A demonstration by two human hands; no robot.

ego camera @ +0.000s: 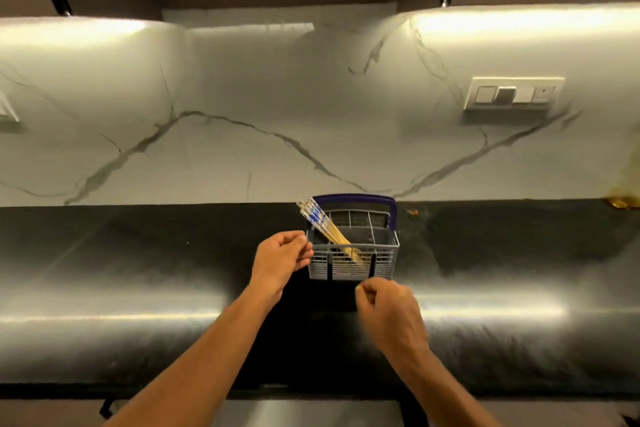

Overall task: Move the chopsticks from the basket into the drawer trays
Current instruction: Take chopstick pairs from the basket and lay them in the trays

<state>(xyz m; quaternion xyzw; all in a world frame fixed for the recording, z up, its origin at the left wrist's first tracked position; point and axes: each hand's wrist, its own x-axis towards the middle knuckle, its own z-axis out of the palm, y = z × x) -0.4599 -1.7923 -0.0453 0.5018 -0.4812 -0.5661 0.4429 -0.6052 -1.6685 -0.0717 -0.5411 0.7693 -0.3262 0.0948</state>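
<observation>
I see the chopsticks leaning left in the basket on the desk. My left grip touches the basket's left side, fingers loosely curled. My right grip hovers before it, curled, empty.

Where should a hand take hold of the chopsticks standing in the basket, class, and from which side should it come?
Probably at the blue-patterned upper ends of the chopsticks, coming from the upper left. The bundle leans that way, so those ends stick out past the basket rim, while the tips sit down in a compartment. The left hand is nearest.
</observation>
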